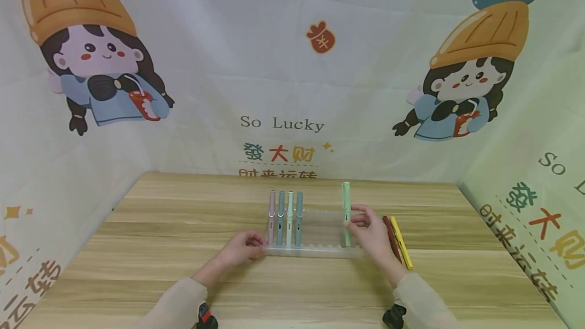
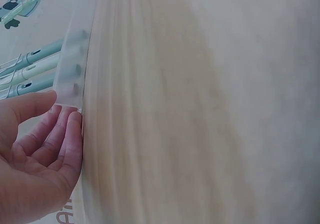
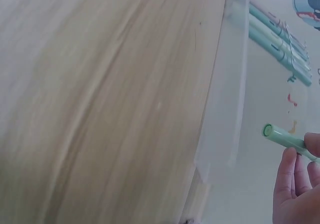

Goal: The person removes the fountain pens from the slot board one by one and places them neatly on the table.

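Above the right part of the rack, a green pen is upright, its lower end clear of the base in the right wrist view. The right hand grasps it between thumb and fingertips, reaching in from the right.

The rack is long, low and translucent, frosted along the front, with a row of small scalloped notches. Four capped pens stand side by side in its left part: a purple pen, a blue pen, a pale pen and a second blue pen. All are slim and smooth with wire clips, and their ends show dimly through the base.

At the rack's left end, the left hand pinches the corner, thumb on one face and bent fingers round the end.

Beside the right hand, a red pen and a yellow pen lie slanted on the table, whose surface has streaky wood grain. Pale sleeves cover both forearms. Behind hangs a lightly creased, printed cloth.
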Motion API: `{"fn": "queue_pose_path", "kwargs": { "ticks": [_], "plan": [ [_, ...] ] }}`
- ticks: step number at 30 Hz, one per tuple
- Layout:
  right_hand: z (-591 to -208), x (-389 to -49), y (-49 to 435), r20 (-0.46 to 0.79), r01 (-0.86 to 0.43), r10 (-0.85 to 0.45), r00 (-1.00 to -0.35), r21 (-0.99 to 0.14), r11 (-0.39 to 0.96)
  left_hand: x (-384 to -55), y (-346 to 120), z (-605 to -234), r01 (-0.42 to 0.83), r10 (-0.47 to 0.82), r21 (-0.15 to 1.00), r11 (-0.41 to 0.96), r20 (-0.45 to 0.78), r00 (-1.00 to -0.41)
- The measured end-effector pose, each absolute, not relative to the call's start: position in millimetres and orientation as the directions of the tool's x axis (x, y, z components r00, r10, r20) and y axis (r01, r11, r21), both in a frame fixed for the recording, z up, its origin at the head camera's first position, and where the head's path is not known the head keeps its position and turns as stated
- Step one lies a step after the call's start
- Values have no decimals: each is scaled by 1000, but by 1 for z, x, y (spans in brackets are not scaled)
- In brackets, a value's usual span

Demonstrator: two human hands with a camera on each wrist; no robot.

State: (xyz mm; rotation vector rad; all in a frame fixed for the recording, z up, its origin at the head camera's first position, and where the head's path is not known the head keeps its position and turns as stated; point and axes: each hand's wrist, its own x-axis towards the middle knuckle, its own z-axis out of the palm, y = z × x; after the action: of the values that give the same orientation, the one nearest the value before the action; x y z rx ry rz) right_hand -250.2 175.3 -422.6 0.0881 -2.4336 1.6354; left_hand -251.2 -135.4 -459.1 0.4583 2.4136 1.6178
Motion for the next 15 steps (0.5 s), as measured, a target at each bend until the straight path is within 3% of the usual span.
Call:
{"fn": "queue_pose_path", "kwargs": {
  "ticks": [8,15],
  "plan": [
    [-422,-248,195,232,-181,75,-970,-891,417,-253,-135,-460,158,369,917,365,13,-929],
    [-421,-246,212,185,-145,65,-981,-907,396,-253,-135,-460,151,367,918,366,7,-930]
  ]
}}
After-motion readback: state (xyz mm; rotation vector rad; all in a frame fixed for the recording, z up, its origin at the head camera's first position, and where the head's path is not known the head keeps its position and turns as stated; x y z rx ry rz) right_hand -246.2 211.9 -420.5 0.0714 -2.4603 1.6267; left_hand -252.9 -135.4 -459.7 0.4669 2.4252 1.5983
